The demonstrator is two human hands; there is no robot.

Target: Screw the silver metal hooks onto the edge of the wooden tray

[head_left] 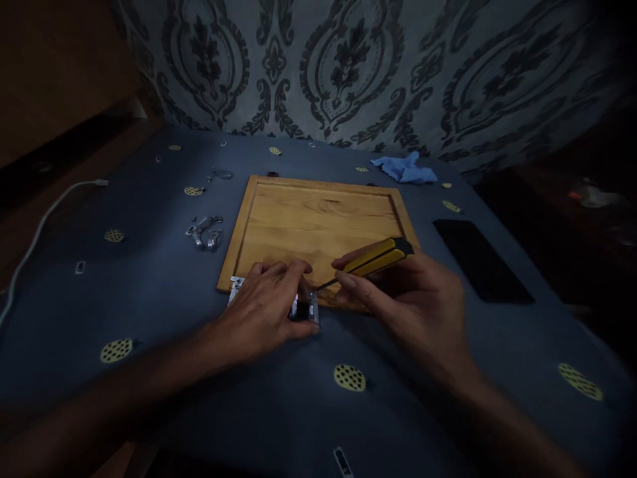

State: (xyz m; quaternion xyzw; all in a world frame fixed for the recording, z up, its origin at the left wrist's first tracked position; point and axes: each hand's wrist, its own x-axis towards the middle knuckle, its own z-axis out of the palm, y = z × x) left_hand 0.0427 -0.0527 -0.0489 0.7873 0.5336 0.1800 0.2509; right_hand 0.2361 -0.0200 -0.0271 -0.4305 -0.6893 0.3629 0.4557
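A framed wooden panel (298, 229) lies flat on the blue patterned cloth. At its near edge my left hand (261, 299) presses on a shiny metal fitting (313, 309), thumb and fingers closed around it. The hand covers much of the fitting, so its exact kind is hidden; another bright metal part (235, 287) shows at the panel's near left corner. My right hand (428, 302) grips a screwdriver (375, 259) with a yellow and black handle. The shaft slants down to the left, and its tip is at the fitting, close to my left fingers.
Several loose metal pieces (205, 232) lie left of the panel, with a small ring-like item (221, 174) behind them. A crumpled blue cloth (405, 167) sits at the back right. To the right lies a dark phone-like slab (482, 260). A white cable (44, 222) runs along the left.
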